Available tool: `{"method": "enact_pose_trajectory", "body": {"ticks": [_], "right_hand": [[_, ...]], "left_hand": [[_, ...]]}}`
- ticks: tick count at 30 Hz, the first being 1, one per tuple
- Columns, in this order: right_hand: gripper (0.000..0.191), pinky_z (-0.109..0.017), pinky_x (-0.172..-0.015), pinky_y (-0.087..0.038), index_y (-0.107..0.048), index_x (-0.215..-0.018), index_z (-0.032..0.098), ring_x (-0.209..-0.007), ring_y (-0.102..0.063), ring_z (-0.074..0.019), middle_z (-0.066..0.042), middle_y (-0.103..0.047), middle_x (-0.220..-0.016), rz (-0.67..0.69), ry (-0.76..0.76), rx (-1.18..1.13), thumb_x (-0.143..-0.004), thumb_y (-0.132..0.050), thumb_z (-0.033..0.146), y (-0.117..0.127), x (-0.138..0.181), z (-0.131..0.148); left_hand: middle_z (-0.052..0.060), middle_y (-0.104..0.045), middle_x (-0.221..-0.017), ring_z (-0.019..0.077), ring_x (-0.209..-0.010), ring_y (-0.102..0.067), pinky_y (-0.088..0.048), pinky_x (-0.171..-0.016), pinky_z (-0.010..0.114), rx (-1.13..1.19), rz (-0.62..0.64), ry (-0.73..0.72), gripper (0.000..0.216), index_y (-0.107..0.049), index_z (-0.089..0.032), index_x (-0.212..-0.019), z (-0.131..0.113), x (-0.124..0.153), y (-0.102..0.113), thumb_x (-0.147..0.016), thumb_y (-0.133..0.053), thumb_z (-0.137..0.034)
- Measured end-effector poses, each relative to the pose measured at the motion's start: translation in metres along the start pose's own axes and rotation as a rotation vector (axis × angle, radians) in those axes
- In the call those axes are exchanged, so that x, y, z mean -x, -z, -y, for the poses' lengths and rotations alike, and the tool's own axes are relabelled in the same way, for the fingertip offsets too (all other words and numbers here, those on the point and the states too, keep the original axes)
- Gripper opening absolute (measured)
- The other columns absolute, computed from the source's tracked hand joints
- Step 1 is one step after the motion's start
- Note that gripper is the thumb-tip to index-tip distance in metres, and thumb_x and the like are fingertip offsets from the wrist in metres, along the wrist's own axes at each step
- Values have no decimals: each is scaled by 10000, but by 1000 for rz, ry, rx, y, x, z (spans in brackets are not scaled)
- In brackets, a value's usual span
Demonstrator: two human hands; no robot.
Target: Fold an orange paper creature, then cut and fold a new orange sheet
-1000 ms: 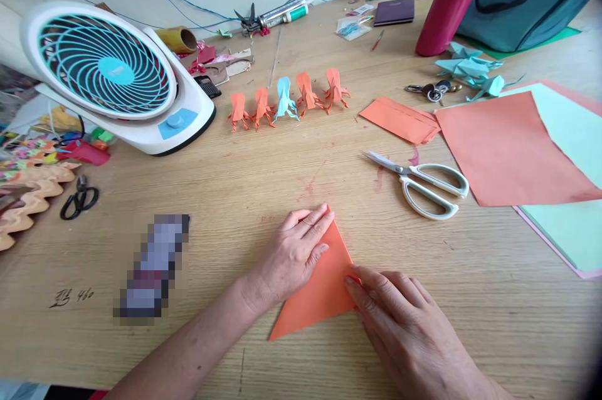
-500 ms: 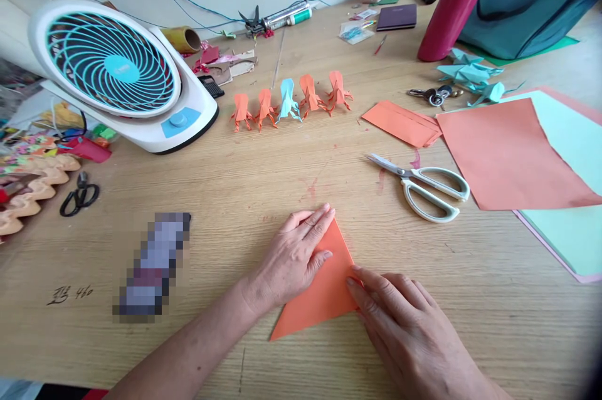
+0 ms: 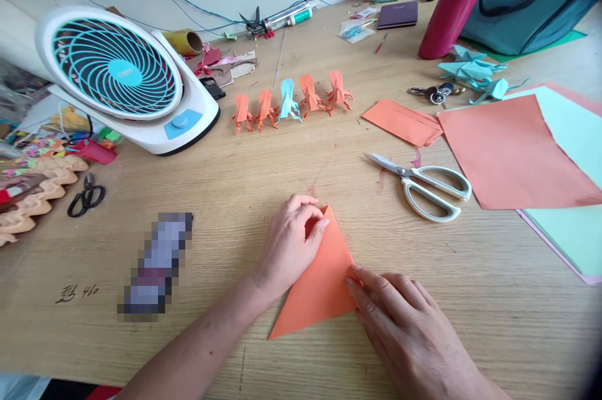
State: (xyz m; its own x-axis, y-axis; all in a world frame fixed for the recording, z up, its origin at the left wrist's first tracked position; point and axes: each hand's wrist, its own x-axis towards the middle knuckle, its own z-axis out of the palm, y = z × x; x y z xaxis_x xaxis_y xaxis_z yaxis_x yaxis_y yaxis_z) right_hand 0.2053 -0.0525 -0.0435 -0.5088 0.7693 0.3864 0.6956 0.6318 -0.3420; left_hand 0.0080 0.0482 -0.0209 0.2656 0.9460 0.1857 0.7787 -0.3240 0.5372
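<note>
A folded sheet of orange paper (image 3: 317,284) lies on the wooden table in front of me, narrow at its top corner and wide at the bottom. My left hand (image 3: 292,243) is over its upper left edge, fingers curled and thumb bent toward them near the top corner. Part of that edge is hidden under the hand. At the paper's right corner, my right hand (image 3: 404,318) pinches it between thumb and forefinger. White-handled scissors (image 3: 423,184) lie open beyond my right hand.
Several small orange folded figures (image 3: 310,93) and a light blue one (image 3: 288,100) stand in a row. A fan (image 3: 125,74) is at left, near a blurred phone (image 3: 155,265) and black scissors (image 3: 87,196). Orange strips (image 3: 399,123), an orange sheet (image 3: 512,152) and a pink bottle (image 3: 454,11) are right.
My left hand has gone from lying flat with fingers stretched along the paper to curled at its upper edge, uncovering the top corner. My right hand stays at the right corner.
</note>
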Motion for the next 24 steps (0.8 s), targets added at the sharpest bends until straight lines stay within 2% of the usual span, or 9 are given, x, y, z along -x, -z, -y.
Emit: {"method": "enact_pose_trajectory", "body": {"ticks": [8, 17, 24], "right_hand": [[354, -369, -685, -470, -638, -1192, 86, -891, -539, -241, -160, -640, -1217, 14, -6, -9, -922, -410, 99, 2, -2, 0], [366, -367, -673, -437, -642, -1196, 94, -869, -525, -243, -165, -607, -1292, 53, -2, 13, -948, -375, 126, 1, -1, 0], [373, -376, -683, -440, -649, -1188, 77, -866, -521, -245, -177, -599, -1304, 57, 3, 13, -939, -374, 116, 2, -1, -1]], "left_hand": [[37, -593, -942, 178, -883, -613, -499, -813, 346, -61, -9, 56, 144, -601, -185, -740, -4, -16, -6, -877, -591, -228], [43, -568, -946, 176, -869, -596, -495, -776, 330, -99, 15, 61, 136, -570, -181, -744, -6, -18, -9, -874, -591, -212], [55, -549, -942, 184, -865, -581, -488, -798, 352, -125, -29, 30, 109, -552, -178, -759, -4, -18, -13, -862, -587, -190]]}}
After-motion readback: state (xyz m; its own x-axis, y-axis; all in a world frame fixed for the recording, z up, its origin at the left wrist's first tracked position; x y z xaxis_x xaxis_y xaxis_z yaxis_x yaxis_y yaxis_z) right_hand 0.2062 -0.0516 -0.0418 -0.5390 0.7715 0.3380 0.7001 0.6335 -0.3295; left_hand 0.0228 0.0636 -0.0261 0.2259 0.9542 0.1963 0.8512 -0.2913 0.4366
